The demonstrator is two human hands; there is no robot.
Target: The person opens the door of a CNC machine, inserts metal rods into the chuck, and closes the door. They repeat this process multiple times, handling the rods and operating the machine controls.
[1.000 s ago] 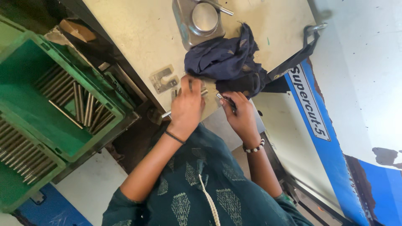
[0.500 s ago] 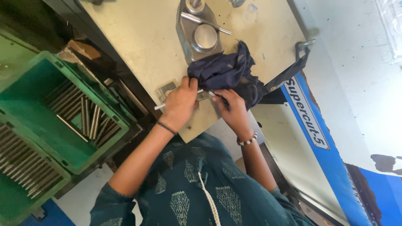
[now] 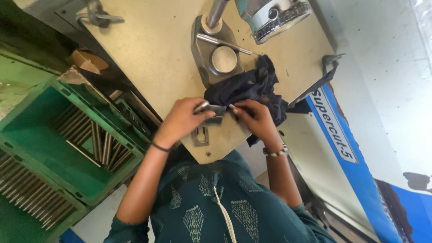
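Note:
My left hand (image 3: pixel 180 120) grips a short metal rod (image 3: pixel 201 107) at the near edge of the beige worktable (image 3: pixel 153 54). My right hand (image 3: pixel 253 116) pinches the rod's other end, where a fold of dark blue cloth (image 3: pixel 246 85) wraps around it. The rest of the cloth lies bunched on the table just beyond my right hand. A small flat metal plate (image 3: pixel 200 136) with a keyhole slot lies on the table under my left hand. Most of the rod is hidden by my fingers and the cloth.
A grey metal fixture (image 3: pixel 218 56) with a round disc and an upright post stands behind the cloth. At the left, green crates (image 3: pixel 54 148) hold several metal rods (image 3: pixel 101 146). A blue and white machine panel (image 3: pixel 342 144) runs along the right.
Both hands have lifted the rod and drawn together over the table edge, with the cloth now folded around it. The view has moved closer and shifted up the table.

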